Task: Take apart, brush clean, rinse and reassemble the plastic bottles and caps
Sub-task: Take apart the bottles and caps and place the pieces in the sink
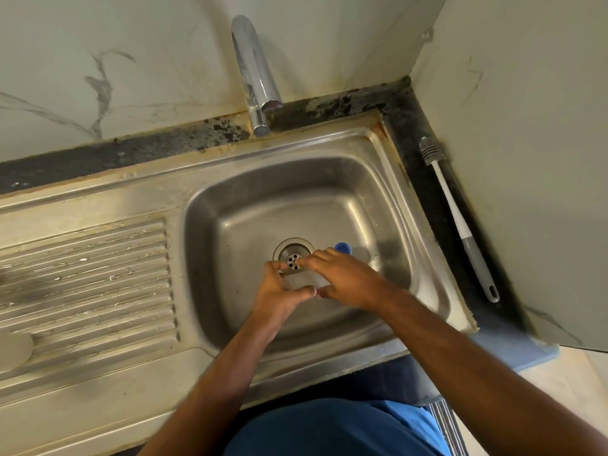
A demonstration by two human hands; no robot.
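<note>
We count one clear bottle (302, 280) over the steel sink (230, 199), just in front of its drain (293, 257); our left hand (279, 291) and right hand (345, 281) both curl around it. One blue cap (343, 247) peeks behind the right hand. One brush (457, 218) lies on the dark counter right of the sink, one tap (255, 74) behind it, marbled walls around
</note>
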